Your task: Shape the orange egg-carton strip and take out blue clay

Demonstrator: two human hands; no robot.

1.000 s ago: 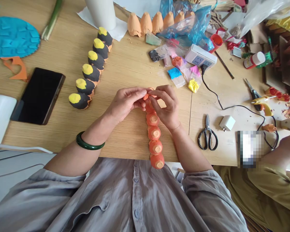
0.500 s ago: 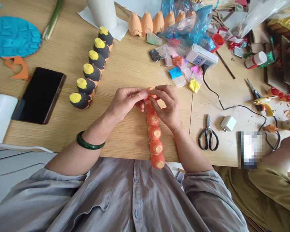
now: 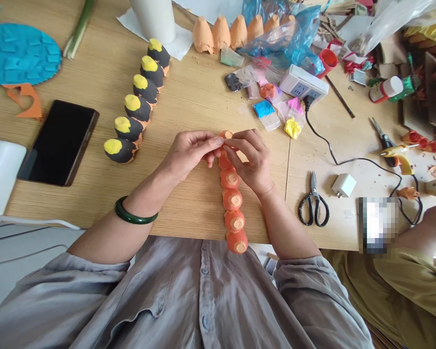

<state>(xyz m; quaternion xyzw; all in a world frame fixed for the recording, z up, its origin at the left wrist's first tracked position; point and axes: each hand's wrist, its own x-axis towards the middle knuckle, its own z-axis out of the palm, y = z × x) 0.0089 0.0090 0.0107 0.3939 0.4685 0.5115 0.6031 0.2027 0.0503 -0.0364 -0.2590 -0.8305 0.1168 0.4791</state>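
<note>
A strip of egg-carton cups [image 3: 234, 199], coated orange with pale round tops, runs lengthwise before me, its near end reaching past the table edge. Over its far end, my left hand [image 3: 192, 150] and my right hand [image 3: 250, 157] meet, thumbs and forefingers pinched together. Whatever sits between the fingertips is too small or hidden to make out. Left of my hands lies another egg-carton strip [image 3: 138, 107], black with yellow tops. A bare orange egg-carton row [image 3: 221, 35] stands at the back.
Small bags of coloured clay [image 3: 265, 109] lie beyond my right hand, near a white power strip [image 3: 303, 85]. Black-handled scissors [image 3: 313, 201] and a white plug adapter [image 3: 343, 185] rest at right. A phone [image 3: 60, 143] lies at left. Another person's sleeve [image 3: 396, 291] is at lower right.
My fingertips have drawn closer together and a little up, showing more of the strip's farthest cup. The orange bit visible between them before is now hidden.
</note>
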